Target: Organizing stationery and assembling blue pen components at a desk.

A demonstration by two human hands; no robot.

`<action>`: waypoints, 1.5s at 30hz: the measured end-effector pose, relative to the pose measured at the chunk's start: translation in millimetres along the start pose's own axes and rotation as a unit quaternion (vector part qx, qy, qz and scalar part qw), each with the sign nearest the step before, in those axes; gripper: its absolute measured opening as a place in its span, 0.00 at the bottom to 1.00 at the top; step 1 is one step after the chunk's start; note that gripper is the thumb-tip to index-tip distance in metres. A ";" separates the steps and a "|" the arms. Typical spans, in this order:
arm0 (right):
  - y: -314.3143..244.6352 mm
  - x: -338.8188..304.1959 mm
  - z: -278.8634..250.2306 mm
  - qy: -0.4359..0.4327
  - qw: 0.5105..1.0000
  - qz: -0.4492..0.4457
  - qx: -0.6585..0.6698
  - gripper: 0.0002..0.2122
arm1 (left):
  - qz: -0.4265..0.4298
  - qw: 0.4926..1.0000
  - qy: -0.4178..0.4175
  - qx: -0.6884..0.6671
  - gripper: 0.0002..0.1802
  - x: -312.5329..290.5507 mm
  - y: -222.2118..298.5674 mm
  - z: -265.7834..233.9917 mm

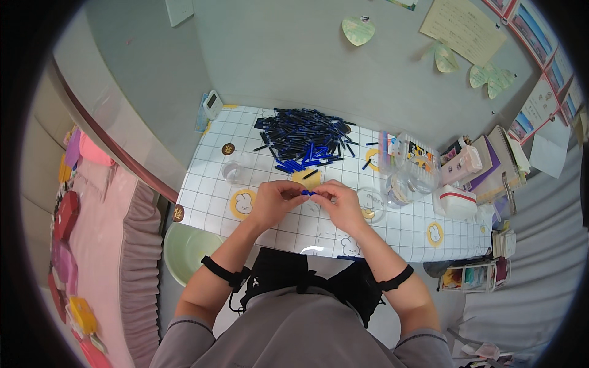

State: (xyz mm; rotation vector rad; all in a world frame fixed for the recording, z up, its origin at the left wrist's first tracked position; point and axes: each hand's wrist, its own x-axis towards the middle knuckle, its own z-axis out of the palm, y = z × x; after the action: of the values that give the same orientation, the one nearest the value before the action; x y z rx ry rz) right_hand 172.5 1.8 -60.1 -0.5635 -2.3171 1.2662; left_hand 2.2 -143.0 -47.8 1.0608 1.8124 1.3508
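Observation:
My left hand (274,201) and my right hand (341,205) meet over the near middle of the table, both pinching a small blue piece (308,192) between the fingertips. Its kind cannot be made out, as the fingers hide its ends. Just beyond the fingers lies a small yellow pad (299,176) with one dark stick (311,174) on it. Behind that spreads a big heap of short, slim black and dark blue sticks (304,132), like pen parts. Several bright blue tubes (292,165) lie along the heap's near edge.
A clear cup (232,172) stands left of the heap. On the right are clear plastic containers (399,191), a pink box (461,164), a white pouch (457,203) and notebooks (504,156). A small white timer (213,105) is at the far left corner; a green basin (191,248) sits below.

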 end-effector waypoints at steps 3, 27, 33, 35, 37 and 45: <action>2.5 -13.2 3.3 0.047 0.997 0.029 0.056 0.07 | 0.016 1.000 -0.010 -0.009 0.13 1.8 0.5 10.6; 7.1 -35.2 6.4 0.070 0.995 0.055 0.050 0.12 | 0.072 0.996 -0.053 0.013 0.13 -0.7 -14.6 20.4; 10.5 -35.6 6.2 0.087 0.995 0.039 0.035 0.11 | 0.071 0.996 -0.059 -0.003 0.12 0.2 -14.1 22.3; 9.2 -35.1 6.8 0.085 0.995 0.041 0.031 0.10 | 0.073 0.996 -0.055 0.003 0.12 -0.4 -14.2 22.3; 0.8 -32.4 7.4 0.082 0.996 0.039 0.019 0.10 | 0.076 0.996 -0.046 0.011 0.11 -1.2 -13.1 18.4; -67.1 4.9 23.9 0.058 0.998 -0.007 0.031 0.09 | 0.168 0.985 0.037 0.018 0.12 -23.6 24.7 -38.5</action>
State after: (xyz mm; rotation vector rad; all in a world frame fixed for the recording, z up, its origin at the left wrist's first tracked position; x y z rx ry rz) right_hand 145.9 -45.1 -13.4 -0.5830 -2.1755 1.2589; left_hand -13.6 -177.5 -13.0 1.4013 1.7723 1.5750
